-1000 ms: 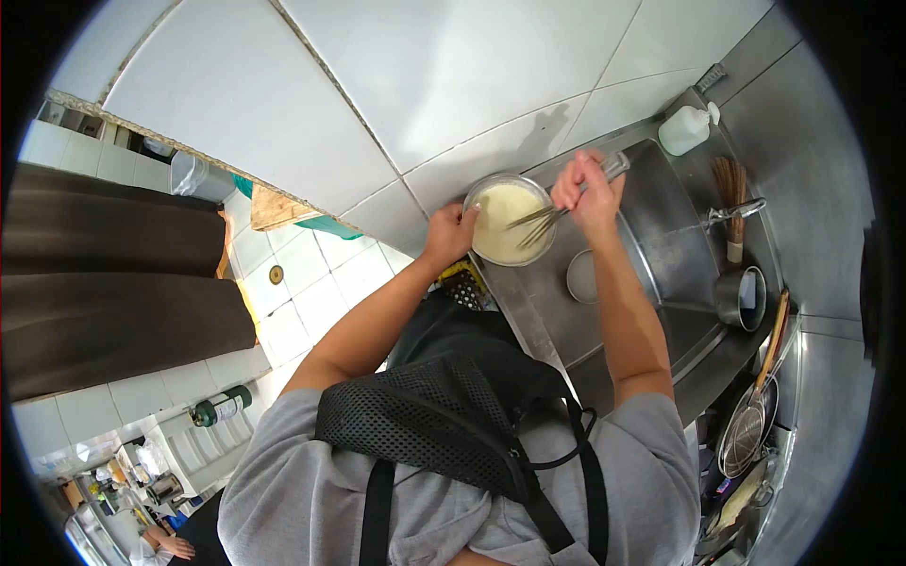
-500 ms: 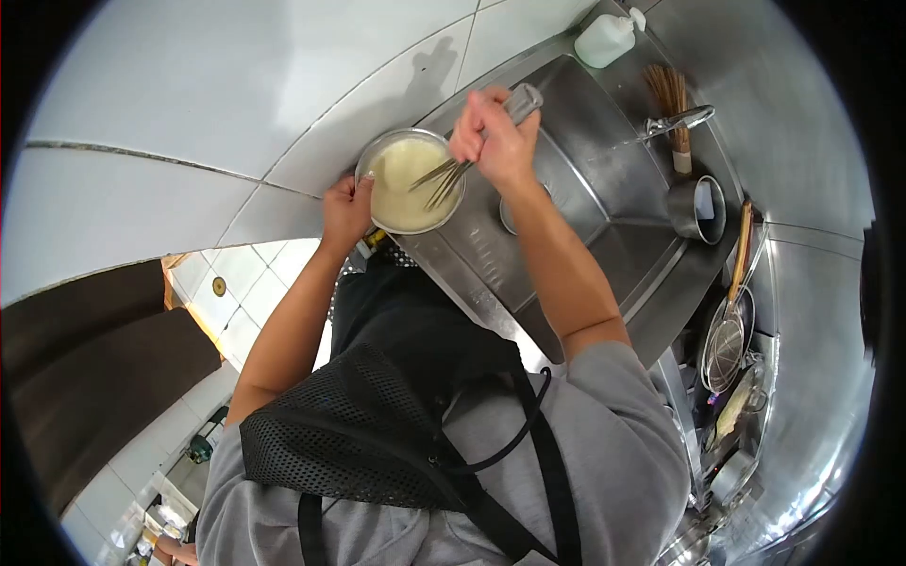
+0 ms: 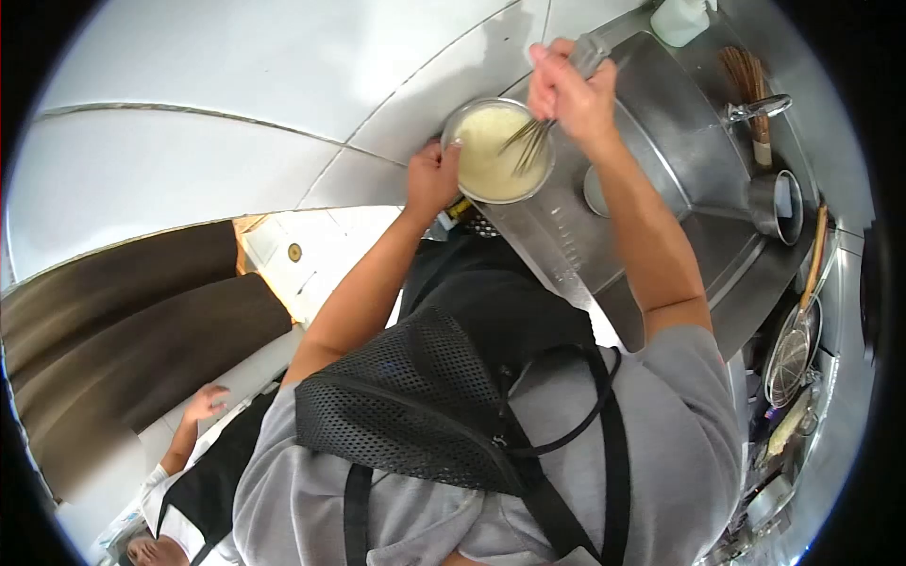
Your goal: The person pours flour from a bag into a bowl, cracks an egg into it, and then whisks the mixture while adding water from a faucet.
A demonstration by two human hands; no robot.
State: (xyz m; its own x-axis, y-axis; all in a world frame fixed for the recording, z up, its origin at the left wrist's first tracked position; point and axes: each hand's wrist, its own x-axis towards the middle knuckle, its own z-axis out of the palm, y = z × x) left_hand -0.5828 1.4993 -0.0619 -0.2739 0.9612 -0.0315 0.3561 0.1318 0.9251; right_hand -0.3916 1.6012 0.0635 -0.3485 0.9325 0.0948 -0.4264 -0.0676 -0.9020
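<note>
A round metal bowl [image 3: 511, 200] holds a pale yellow, creamy liquid [image 3: 486, 156] and rests at the sink's left end, close to the tiled wall. My left hand [image 3: 434, 177] grips its left rim, thumb over the edge. In my right hand [image 3: 578, 102] is a whisk [image 3: 531, 146], held by its thick grey handle above the bowl's right side. The wires slant down to the left, with their tips in or just over the liquid; which of the two I cannot tell.
Right of the bowl is a steel sink [image 3: 651, 104] with a faucet [image 3: 758, 108]. Around it are a stick brush [image 3: 747, 80], a spray bottle [image 3: 679, 21], a metal pot [image 3: 763, 208] and a wooden-handled strainer [image 3: 791, 363]. Another person [image 3: 212, 472] stands at lower left beside dark curtains [image 3: 160, 321].
My view has swung so the bowl, sink and both hands appear further right and slightly higher. The other person now shows much more at lower left. Both hands keep their holds.
</note>
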